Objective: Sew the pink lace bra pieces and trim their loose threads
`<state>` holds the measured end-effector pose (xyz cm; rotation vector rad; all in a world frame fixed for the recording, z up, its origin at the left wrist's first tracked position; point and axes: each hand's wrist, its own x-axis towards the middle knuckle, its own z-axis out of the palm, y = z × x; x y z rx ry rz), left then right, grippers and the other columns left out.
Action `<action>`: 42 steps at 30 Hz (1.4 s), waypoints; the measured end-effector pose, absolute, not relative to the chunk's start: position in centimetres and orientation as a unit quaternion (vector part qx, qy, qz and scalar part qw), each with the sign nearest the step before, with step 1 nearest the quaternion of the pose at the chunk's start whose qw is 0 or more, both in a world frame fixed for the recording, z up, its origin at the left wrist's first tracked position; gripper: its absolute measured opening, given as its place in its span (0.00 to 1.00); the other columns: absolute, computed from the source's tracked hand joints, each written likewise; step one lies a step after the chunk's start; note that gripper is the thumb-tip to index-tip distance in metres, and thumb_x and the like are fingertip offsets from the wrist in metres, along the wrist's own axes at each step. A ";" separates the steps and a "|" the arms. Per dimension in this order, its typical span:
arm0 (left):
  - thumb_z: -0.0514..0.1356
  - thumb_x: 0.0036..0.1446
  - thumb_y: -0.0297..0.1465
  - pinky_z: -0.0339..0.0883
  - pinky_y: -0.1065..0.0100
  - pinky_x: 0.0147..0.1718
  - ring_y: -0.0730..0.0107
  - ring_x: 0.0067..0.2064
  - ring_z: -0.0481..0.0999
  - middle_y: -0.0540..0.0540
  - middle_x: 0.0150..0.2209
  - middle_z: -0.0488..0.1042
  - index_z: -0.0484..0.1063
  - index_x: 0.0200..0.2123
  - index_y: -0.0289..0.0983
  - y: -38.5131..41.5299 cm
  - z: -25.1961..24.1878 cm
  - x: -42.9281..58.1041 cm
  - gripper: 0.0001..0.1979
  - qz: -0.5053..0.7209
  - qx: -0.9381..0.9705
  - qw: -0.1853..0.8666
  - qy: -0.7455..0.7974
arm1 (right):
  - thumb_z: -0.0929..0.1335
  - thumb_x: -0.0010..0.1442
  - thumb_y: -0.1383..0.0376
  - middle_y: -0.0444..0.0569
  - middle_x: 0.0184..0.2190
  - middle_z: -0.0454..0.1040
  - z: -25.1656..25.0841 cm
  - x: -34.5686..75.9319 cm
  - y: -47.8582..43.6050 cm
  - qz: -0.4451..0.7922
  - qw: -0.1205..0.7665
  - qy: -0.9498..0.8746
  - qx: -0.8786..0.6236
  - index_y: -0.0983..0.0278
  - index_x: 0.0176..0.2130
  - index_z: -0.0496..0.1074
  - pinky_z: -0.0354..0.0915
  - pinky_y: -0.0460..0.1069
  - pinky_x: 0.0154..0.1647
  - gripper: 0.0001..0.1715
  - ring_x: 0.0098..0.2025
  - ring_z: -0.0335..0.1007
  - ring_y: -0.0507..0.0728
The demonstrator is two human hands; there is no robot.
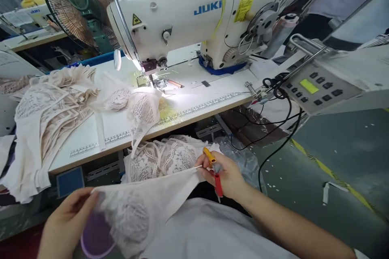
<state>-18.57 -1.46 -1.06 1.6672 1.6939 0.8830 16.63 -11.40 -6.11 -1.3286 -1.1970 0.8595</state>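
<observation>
Between my hands a pale lace bra piece is stretched by its top edge, its cup hanging down in front of my lap. My left hand pinches one end of that edge between thumb and fingers. At the other end, my right hand is closed on the edge and also holds small thread snips with yellow and red parts. Just beyond the stretched edge lie more lace bras, below the table front. Another lace cup rests by the sewing machine's needle and droops over the table edge.
A white JUKI sewing machine stands on the table, its lamp lit. Stacked lace pieces fill the left side. A green fan is behind, a control panel at right. A purple bin sits below my left hand.
</observation>
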 end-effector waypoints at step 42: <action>0.46 0.63 0.36 0.60 0.70 0.31 0.70 0.29 0.67 0.48 0.27 0.68 0.65 0.26 0.36 3.9 -0.5 1.8 0.16 -0.067 0.823 0.526 0.201 | 0.75 0.42 0.52 0.40 0.23 0.65 -4.4 17.4 -6.7 0.512 0.530 -0.370 -0.566 0.62 0.24 0.60 0.59 0.46 0.25 0.24 0.24 0.57 0.49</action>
